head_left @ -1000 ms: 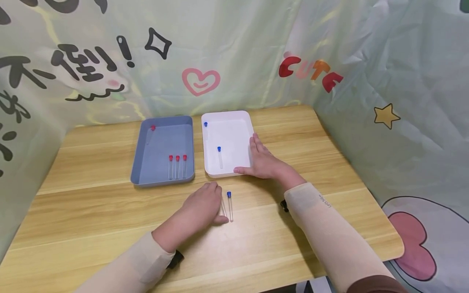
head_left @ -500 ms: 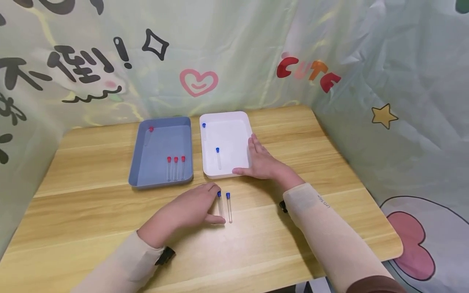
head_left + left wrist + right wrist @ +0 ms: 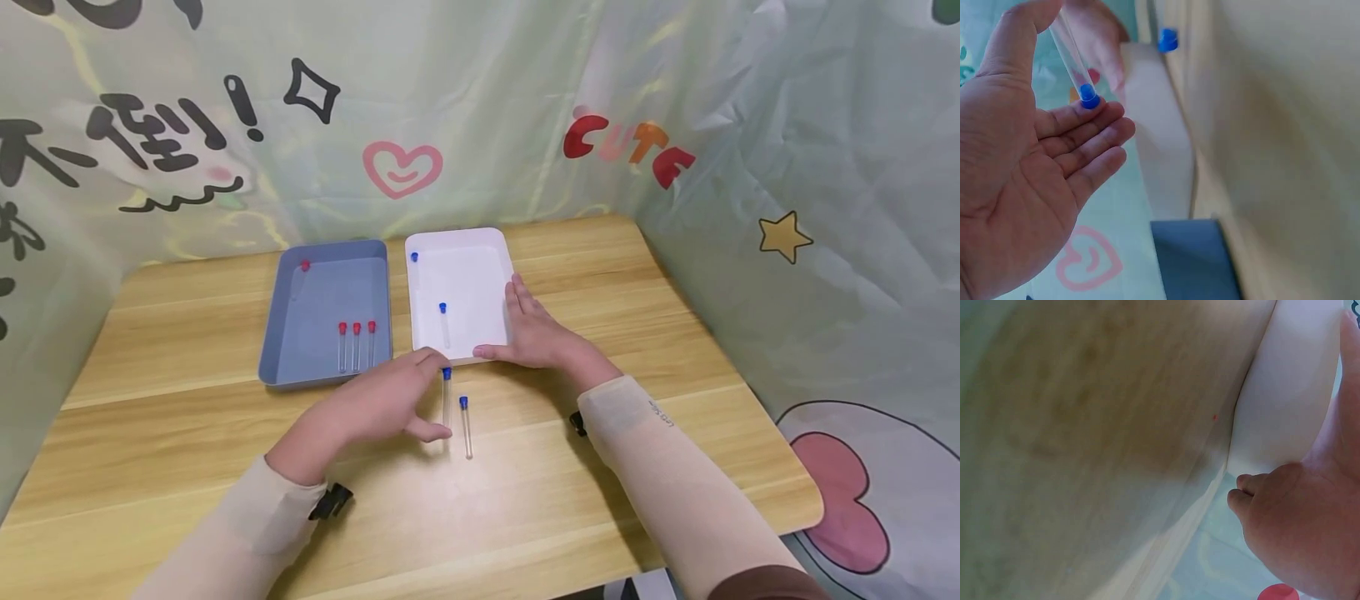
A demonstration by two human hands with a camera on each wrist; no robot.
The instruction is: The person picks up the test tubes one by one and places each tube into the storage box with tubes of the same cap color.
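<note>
My left hand (image 3: 378, 404) pinches a clear test tube (image 3: 446, 402) with a blue cap end to end, just in front of the white tray (image 3: 476, 275). In the left wrist view, the thumb sits at the bottom end of this tube and the index finger touches its blue cap (image 3: 1089, 97). My right hand (image 3: 536, 335) rests against the white tray's near right corner, thumb on the near side and fingers along the right side. Another blue-capped test tube (image 3: 467, 432) lies on the table beside the left hand. Two blue-capped tubes lie inside the white tray.
A blue-grey tray (image 3: 318, 296) stands left of the white one, with several red-capped test tubes (image 3: 356, 346) in it. My left forearm crosses the wooden table (image 3: 165, 433) near its front. A printed cloth (image 3: 495, 125) hangs behind and at the sides.
My left hand has taken hold of the left tube and raised it off the table, moving forward toward the white tray. The right hand stays at the tray's corner.
</note>
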